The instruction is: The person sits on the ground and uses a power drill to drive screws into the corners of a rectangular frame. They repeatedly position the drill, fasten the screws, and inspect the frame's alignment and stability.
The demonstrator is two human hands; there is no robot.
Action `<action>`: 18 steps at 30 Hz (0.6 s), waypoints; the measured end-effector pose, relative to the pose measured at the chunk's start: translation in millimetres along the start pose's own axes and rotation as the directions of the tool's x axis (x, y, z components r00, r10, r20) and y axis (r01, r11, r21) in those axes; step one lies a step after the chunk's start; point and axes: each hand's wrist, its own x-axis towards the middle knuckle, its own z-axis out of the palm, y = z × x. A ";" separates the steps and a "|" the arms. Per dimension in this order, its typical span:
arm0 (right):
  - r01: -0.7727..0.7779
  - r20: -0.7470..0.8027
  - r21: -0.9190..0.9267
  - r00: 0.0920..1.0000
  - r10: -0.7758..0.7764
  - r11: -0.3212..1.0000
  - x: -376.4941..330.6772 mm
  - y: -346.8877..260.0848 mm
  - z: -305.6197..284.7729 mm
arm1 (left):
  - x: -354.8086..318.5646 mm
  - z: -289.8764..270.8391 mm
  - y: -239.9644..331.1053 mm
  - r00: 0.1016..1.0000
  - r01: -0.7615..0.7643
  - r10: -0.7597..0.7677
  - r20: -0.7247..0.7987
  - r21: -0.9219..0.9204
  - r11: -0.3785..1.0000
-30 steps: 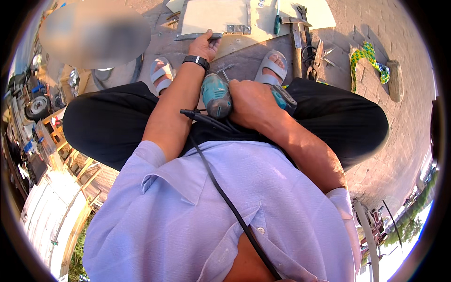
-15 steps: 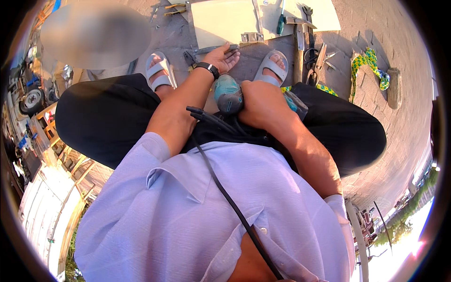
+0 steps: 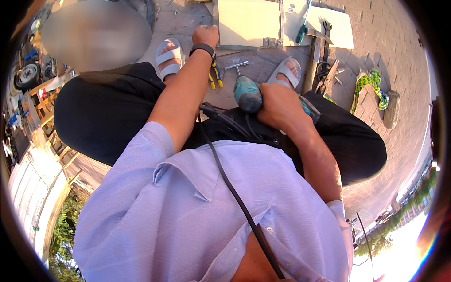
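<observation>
My right hand (image 3: 281,104) is closed round the grip of a teal and black cordless drill (image 3: 248,95), which lies across my lap. My left hand (image 3: 205,36) reaches forward beside the left edge of a cream panel (image 3: 248,23). Its fingers are curled under, and what they hold, if anything, is hidden. Below that wrist lie pliers with yellow and blue handles (image 3: 215,75), partly covered by my arm. A T-shaped metal tool (image 3: 237,66) stands between my sandalled feet, just ahead of the drill.
On the right lie a hammer (image 3: 314,61), a screwdriver (image 3: 303,29), a wrench (image 3: 326,33) and scissors (image 3: 323,70). Farther right are a green and yellow cloth (image 3: 369,84) and a stone block (image 3: 391,110). A black cable (image 3: 225,181) runs down my shirt.
My left hand has left the panel's front edge and moved to its left side; the open fingers have curled. The T-shaped tool has come into sight. My right hand keeps the drill.
</observation>
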 end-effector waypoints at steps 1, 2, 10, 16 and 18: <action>0.009 0.010 -0.005 1.000 -0.009 1.000 2.1 -2.2 -0.9 | 14.6 5.2 -12.8 0.999 -0.005 0.007 0.044 -0.038 0.999; 0.008 0.018 -0.011 1.000 -0.008 1.000 3.9 -2.8 -1.7 | 19.6 8.4 -16.3 0.995 -0.012 0.020 0.095 -0.079 0.997; -0.034 0.033 0.018 0.999 0.033 0.999 14.6 0.8 4.2 | -34.0 41.3 -2.7 0.978 -0.040 0.029 0.208 0.045 0.998; -0.035 0.056 -0.016 0.998 0.035 0.999 22.9 4.1 8.4 | -8.7 52.3 -20.5 0.974 -0.130 0.131 0.184 -0.017 0.991; -0.049 0.047 -0.014 0.998 0.050 0.999 23.6 9.6 10.8 | -11.1 37.4 1.5 0.931 -0.016 0.034 0.364 -0.050 0.999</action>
